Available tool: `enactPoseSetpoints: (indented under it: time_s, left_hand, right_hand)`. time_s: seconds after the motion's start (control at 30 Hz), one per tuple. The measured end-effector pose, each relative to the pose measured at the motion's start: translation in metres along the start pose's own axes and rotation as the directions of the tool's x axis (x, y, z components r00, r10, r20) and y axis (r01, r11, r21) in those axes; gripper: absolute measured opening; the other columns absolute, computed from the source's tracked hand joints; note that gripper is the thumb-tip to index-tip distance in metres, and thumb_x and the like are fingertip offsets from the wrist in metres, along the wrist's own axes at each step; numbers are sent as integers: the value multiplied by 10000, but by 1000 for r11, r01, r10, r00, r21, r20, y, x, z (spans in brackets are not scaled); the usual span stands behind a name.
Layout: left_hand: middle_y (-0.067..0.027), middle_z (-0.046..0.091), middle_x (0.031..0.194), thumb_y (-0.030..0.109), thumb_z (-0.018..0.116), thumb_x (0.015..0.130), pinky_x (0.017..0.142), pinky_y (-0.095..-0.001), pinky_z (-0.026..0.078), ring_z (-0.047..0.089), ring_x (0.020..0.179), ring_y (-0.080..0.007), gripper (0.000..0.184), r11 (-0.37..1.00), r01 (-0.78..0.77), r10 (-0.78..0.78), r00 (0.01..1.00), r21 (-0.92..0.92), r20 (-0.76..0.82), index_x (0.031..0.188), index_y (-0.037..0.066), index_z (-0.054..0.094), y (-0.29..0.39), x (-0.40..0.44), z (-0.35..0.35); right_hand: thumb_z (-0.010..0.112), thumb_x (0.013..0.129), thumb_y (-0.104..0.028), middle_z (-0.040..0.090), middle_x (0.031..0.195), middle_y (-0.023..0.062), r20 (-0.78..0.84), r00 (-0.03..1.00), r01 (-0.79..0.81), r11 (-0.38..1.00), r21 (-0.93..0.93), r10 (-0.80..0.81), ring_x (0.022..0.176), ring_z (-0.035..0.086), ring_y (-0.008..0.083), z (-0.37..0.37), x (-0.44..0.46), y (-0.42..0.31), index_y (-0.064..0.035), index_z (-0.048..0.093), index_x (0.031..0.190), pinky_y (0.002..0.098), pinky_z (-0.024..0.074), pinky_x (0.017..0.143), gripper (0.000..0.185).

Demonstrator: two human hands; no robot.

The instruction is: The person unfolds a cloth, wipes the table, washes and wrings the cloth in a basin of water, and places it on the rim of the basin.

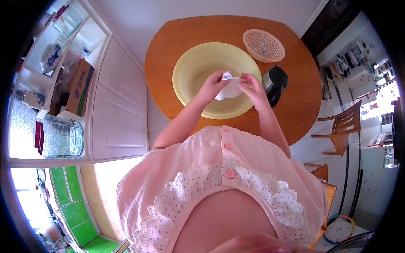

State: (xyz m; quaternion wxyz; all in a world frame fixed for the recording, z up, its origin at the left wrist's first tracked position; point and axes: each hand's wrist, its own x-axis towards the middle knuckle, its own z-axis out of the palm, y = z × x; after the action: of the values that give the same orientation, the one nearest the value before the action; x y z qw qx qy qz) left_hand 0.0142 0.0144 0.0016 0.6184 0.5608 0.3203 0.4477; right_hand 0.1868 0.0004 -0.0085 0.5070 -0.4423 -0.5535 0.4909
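Over a large pale yellow basin (190, 63) on the wooden table, my two hands hold a small white cloth-like piece (230, 90) between them. My left hand (214, 84) has its fingers closed on the left side of the white piece. On its right side, the fingertips of my right hand (252, 86) pinch the upper edge. The white piece hangs down above the basin's inside. What exactly it is cannot be made out.
A pink perforated basket (276, 51) with small clear items stands at the table's back right. Beside the basin's right rim is a black kettle-like object (276, 80). Shelves with a cardboard box (79, 87) and a glass jar (63, 137) are at the left. A wooden chair (344, 126) stands at the right.
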Motion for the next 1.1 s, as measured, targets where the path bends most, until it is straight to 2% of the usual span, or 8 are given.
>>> enactPoseSetpoints:
  time_s: [0.03,0.23,0.43,0.53,0.67,0.83,0.9,1.1]
  left_hand:
    - [-60,528,918,116,511,798,731,-255,409,504,829,-135,255,998,21,-19,999,-53,27,1027,11,467,0,-1,-1]
    - [-45,527,925,93,579,748,736,-253,402,495,835,-116,313,998,17,-17,1000,60,6,1033,11,479,-3,0,-8]
    - [-40,523,986,102,634,705,739,-252,400,491,854,-108,376,891,194,-285,943,411,172,1041,14,491,2,-2,-17]
    - [-28,520,962,121,632,716,738,-249,398,486,848,-110,374,924,-179,160,984,338,83,1043,13,487,-8,-4,-13]
    - [-19,515,912,145,606,748,736,-245,394,478,828,-109,337,990,-18,-9,983,141,185,1034,10,489,-9,-8,-11]
    - [-14,529,817,182,574,781,696,-243,396,487,773,-102,265,892,29,-145,964,450,224,977,11,523,-10,-13,0]
    - [-13,535,779,210,587,772,638,-237,397,484,722,-85,261,949,112,-202,933,295,298,958,32,542,-21,-11,2]
    - [-3,543,764,172,556,789,630,-220,388,476,723,-76,209,922,152,-301,859,356,413,950,39,545,-18,-7,36]
  right_hand:
    - [543,793,-222,565,894,53,-73,988,124,985,-116,-133,821,528,127,3,-1,3,4,512,997,260,419,725,306]
    - [558,781,-158,550,867,39,106,986,-123,988,-89,132,756,501,79,-8,4,-12,8,556,890,219,410,642,199]
    - [481,807,-95,537,734,61,97,961,276,918,-286,-258,684,510,126,-3,5,-20,6,513,863,237,411,608,120]
    - [450,820,-93,527,753,73,30,965,255,904,-344,-260,682,501,127,-5,5,-26,3,492,869,243,406,615,115]
    - [416,837,-115,523,787,63,-121,969,164,930,-329,-214,688,489,121,-5,2,-26,-4,483,871,240,395,627,134]
    - [399,839,-128,534,817,37,-170,983,-22,960,279,72,751,503,115,-25,-8,-17,-32,499,868,237,402,676,142]
    - [383,843,-119,540,823,33,-149,978,-53,869,493,144,786,517,116,-39,-17,-20,-37,502,884,247,414,710,149]
    - [394,835,-180,554,888,48,-194,949,-43,712,701,248,837,531,160,-89,-74,-7,-45,516,903,297,429,749,194]
